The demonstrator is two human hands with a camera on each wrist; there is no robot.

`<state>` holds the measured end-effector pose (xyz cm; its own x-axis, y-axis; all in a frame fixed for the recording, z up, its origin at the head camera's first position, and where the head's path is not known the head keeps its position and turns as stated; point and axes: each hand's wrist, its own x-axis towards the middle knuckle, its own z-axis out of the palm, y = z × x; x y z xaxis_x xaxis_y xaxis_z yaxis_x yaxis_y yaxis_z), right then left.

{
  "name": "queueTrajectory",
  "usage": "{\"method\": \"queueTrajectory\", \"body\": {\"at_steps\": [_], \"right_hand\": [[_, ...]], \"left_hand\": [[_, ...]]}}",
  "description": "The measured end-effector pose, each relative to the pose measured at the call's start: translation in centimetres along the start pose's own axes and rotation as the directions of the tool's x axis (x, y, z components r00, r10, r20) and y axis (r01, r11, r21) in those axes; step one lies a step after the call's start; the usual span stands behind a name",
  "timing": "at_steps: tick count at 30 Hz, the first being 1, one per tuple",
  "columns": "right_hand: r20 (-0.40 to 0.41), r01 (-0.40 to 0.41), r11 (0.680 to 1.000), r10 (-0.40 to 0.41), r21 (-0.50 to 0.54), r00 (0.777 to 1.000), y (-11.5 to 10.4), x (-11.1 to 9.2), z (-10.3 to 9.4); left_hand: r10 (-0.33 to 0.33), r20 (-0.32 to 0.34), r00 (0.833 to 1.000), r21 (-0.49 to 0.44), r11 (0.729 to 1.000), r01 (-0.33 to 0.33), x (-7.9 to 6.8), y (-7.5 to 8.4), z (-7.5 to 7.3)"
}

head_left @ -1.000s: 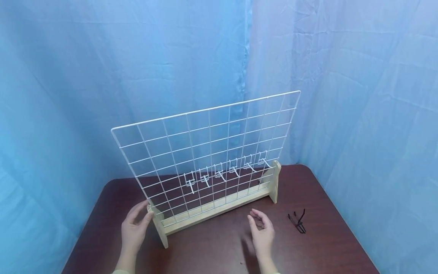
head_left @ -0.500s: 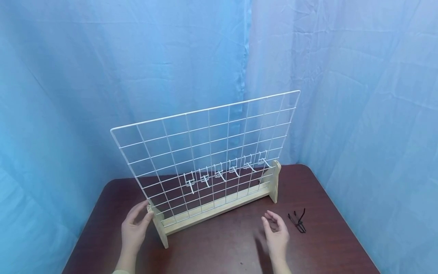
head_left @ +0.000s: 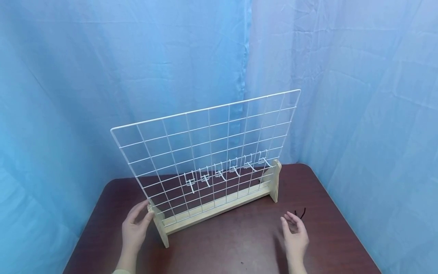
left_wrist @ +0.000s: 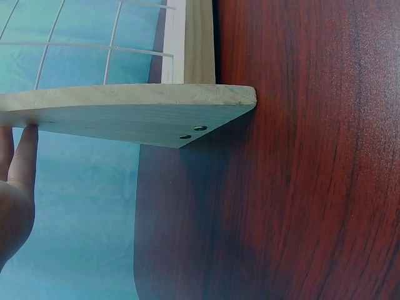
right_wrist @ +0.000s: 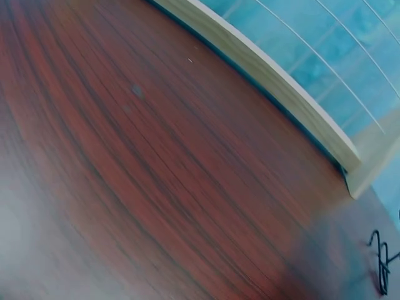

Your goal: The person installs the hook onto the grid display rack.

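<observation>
A white wire grid panel [head_left: 219,135] stands in a pale wooden base [head_left: 219,211] with an upright side board at each end. Across its lower part hangs a row of several white wire hooks [head_left: 219,174]. My left hand [head_left: 134,228] holds the top of the left side board [head_left: 160,228], thumb and fingers at its edges; in the left wrist view fingertips [left_wrist: 28,134] meet the board's outer face. My right hand [head_left: 295,238], fingers loosely curved and holding nothing, is at the right, overlapping a black wire hook [right_wrist: 382,265] in the head view.
Dark reddish-brown wood-grain tabletop [head_left: 212,247] lies under everything, with rounded far corners. Blue curtains [head_left: 171,57] surround it at the back and sides. A small dark speck [head_left: 242,263] marks the tabletop near the front.
My right hand has moved steadily rightward along the table and now partly covers the black wire hook. My left hand and the grid stand stay practically where they were.
</observation>
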<state>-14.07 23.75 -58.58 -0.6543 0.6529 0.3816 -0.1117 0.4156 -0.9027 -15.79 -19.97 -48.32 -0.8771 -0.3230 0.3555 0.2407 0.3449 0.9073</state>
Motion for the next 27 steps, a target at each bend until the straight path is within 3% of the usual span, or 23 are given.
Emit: {"method": "queueTrajectory", "body": {"at_steps": [19,27], "right_hand": [[-0.15,-0.094,0.994,0.084,-0.058,0.985,1.1,3.4,-3.3],[-0.137,-0.115,0.987,0.099,-0.109,0.986,1.9,4.9,-4.1]], "left_hand": [[0.006,0.002,1.0,-0.001,1.0,-0.006,0.0,-0.1,0.0],[0.006,0.004,1.0,0.011,1.0,-0.006,0.0,-0.1,-0.1]]}}
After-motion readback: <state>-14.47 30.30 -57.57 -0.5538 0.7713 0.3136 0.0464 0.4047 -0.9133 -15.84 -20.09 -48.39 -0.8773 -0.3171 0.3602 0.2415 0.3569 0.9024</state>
